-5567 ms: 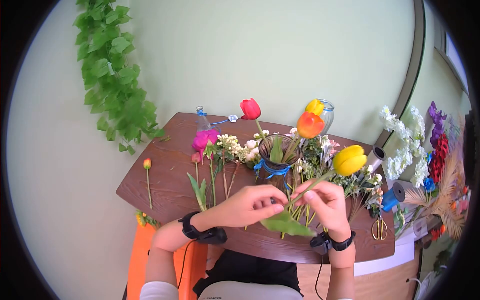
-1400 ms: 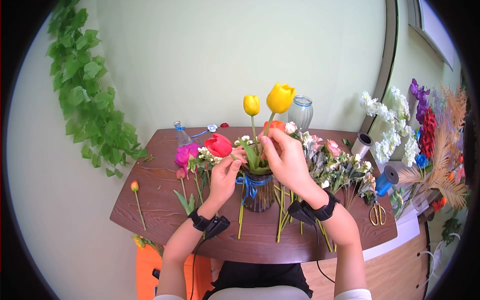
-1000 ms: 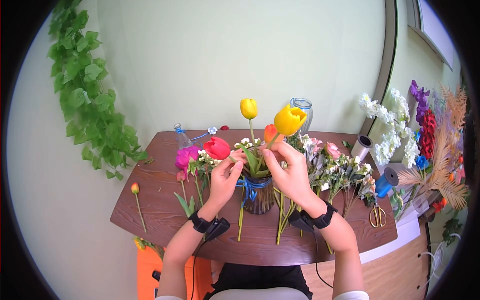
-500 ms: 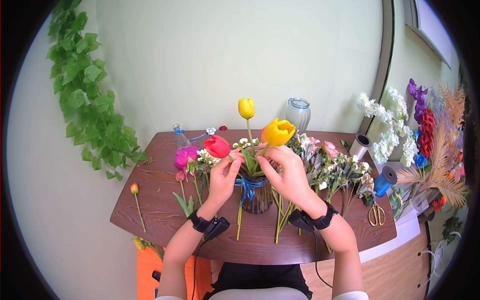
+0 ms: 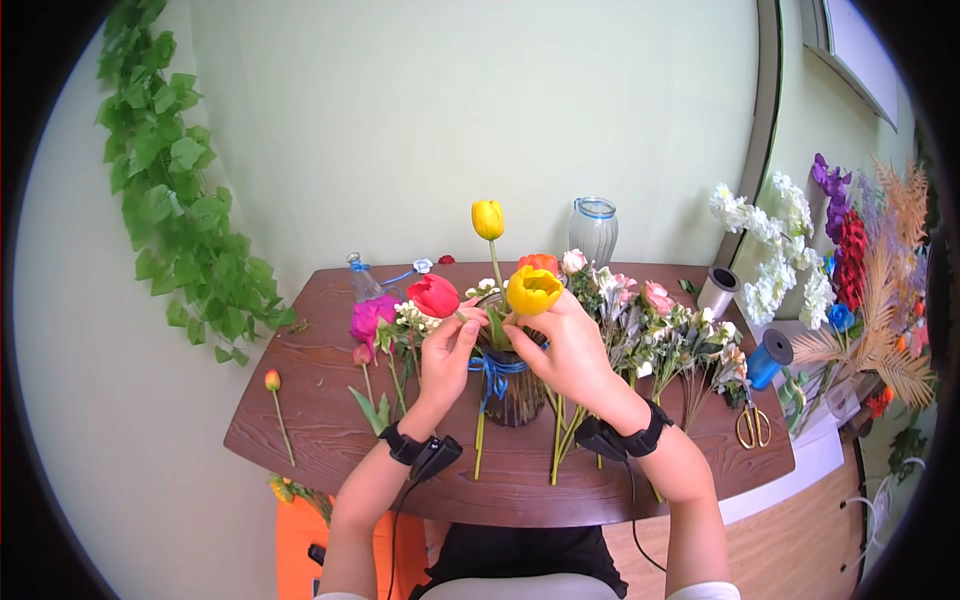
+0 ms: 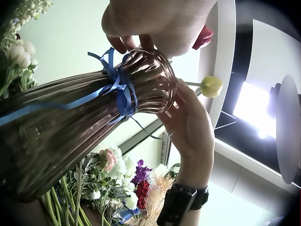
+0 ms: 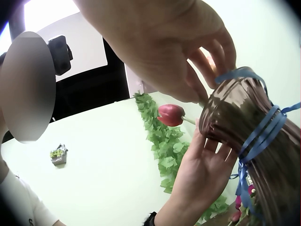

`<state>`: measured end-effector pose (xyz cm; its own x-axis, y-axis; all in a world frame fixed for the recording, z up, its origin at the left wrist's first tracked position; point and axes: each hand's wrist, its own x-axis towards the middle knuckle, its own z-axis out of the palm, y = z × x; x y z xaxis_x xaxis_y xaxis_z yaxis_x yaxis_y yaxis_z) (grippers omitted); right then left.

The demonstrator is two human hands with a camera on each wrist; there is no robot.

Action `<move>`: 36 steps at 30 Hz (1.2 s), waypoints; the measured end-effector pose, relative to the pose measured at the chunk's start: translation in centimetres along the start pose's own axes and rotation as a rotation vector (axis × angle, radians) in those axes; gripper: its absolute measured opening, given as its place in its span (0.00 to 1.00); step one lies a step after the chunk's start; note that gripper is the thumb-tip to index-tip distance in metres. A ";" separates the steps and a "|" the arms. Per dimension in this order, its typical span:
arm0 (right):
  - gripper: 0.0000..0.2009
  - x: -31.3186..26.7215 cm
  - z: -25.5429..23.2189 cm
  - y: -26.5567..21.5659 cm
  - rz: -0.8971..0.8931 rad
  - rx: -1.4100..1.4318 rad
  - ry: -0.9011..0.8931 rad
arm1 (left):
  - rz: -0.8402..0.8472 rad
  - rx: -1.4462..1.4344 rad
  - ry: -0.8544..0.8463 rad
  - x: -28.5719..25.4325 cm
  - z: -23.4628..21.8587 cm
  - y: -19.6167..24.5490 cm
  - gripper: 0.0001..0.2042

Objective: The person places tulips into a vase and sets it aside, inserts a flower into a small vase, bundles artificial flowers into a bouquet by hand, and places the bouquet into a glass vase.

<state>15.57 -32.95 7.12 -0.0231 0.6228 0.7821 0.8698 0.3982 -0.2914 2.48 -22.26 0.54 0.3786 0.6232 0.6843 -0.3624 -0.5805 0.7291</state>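
Note:
A ribbed brownish glass vase (image 5: 515, 395) with a blue ribbon (image 6: 123, 92) round its neck stands near the middle of the table. My left hand (image 5: 447, 355) holds its rim from the left, beside the stem of a leaning red tulip (image 5: 435, 297). On the vase's other side, my right hand (image 5: 570, 345) pinches the stem of a large yellow tulip (image 5: 535, 290) at the mouth, its bloom tilted toward me. A smaller yellow tulip (image 5: 487, 220) rises upright from the vase, and an orange tulip (image 5: 538, 263) shows behind the large bloom.
White and pink flowers (image 5: 660, 297) with long stems lie right of the vase. A magenta flower (image 5: 372, 318) and a tulip bud (image 5: 272, 380) are left. Behind stands a clear jar (image 5: 593, 232). Ribbon spools (image 5: 770, 360) and scissors (image 5: 753, 428) lie at the right edge.
Earlier, both hands handled the yellow tulip and its leaf in front of the vase. Since then the right hand has brought it over the mouth and lowered it; the left has moved to the rim.

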 end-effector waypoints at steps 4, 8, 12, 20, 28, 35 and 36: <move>0.07 -0.2 0.1 0.1 -0.015 -0.023 0.012 | 0.008 0.004 0.014 -0.1 0.1 -0.1 0.09; 0.09 -0.3 0.3 -0.4 -0.017 -0.017 0.004 | -0.072 -0.042 0.057 -0.2 0.3 0.3 0.09; 0.10 -0.7 0.7 -0.1 -0.021 -0.060 -0.023 | -0.081 -0.048 0.069 -0.3 0.6 0.7 0.09; 0.07 -1.5 0.6 0.4 0.007 0.120 0.095 | -0.113 -0.089 0.042 -0.3 0.1 0.3 0.08; 0.14 -1.3 0.9 2.2 0.365 0.216 0.245 | 0.183 -0.054 0.499 -1.5 1.0 0.5 0.13; 0.07 -0.6 2.3 4.5 0.321 0.263 0.130 | 0.384 0.731 0.103 -0.7 2.0 4.3 0.08; 0.07 -0.6 2.4 4.6 0.320 0.263 0.131 | 0.385 0.731 0.103 -0.6 2.0 4.3 0.08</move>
<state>18.39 -29.88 3.99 0.3045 0.6590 0.6878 0.6675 0.3675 -0.6476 2.41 -26.22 3.24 0.2489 0.3354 0.9086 0.2074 -0.9348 0.2882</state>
